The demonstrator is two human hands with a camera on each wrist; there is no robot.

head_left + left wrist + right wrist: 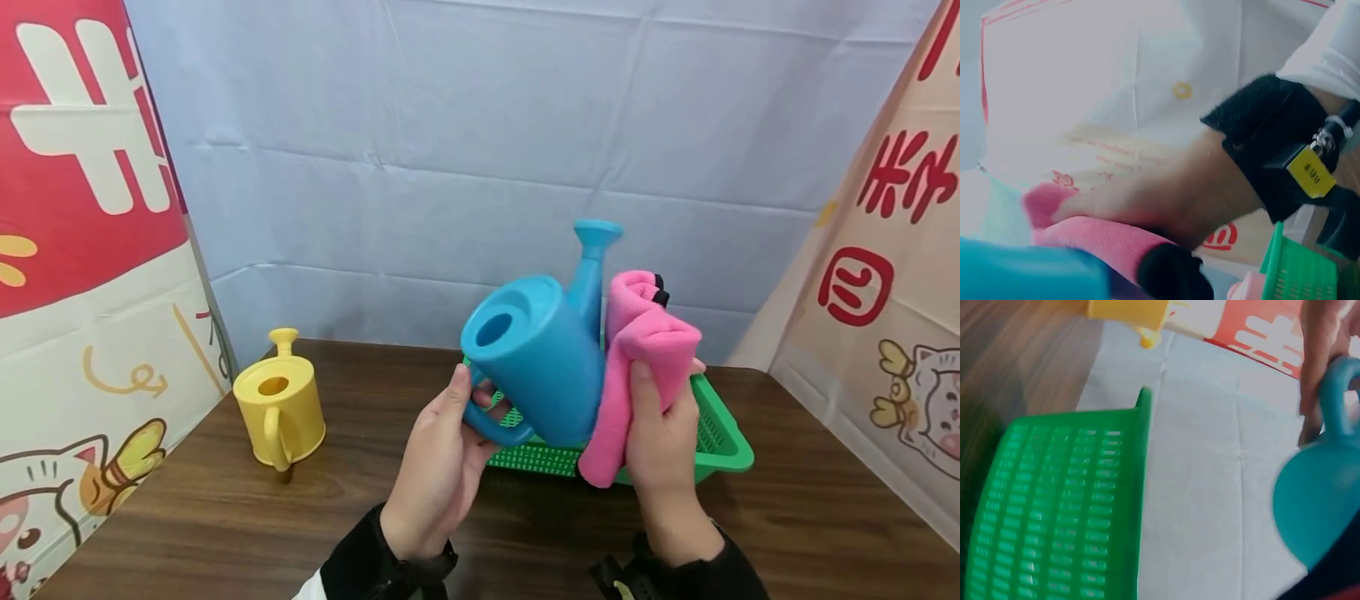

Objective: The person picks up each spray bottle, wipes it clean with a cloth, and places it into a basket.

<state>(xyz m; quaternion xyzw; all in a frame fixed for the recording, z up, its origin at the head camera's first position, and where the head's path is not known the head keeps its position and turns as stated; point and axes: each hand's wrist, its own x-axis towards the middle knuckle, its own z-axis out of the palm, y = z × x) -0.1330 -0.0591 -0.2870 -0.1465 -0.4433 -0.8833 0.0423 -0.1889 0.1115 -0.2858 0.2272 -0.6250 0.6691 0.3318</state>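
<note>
A blue watering can (551, 367) is held tilted above the table, its spout pointing up and away. My left hand (442, 467) grips its handle; in the right wrist view the same can (1325, 494) hangs at the right edge. In my right hand (667, 433) is a folded pink cloth (652, 342) with black trim, thumb on its near side. The cloth lies against the can's right side, and in the left wrist view the pink cloth (1104, 240) shows its black edge. Behind both stands a green perforated basket (723, 429), partly hidden.
A yellow watering can (292, 417) stands upright on the left part of the brown wooden table (360, 392). A pale blue sheet (420, 167) hangs behind the table. Printed cloths flank it, the left one (97, 358) red and white, the right one (870, 358) cream.
</note>
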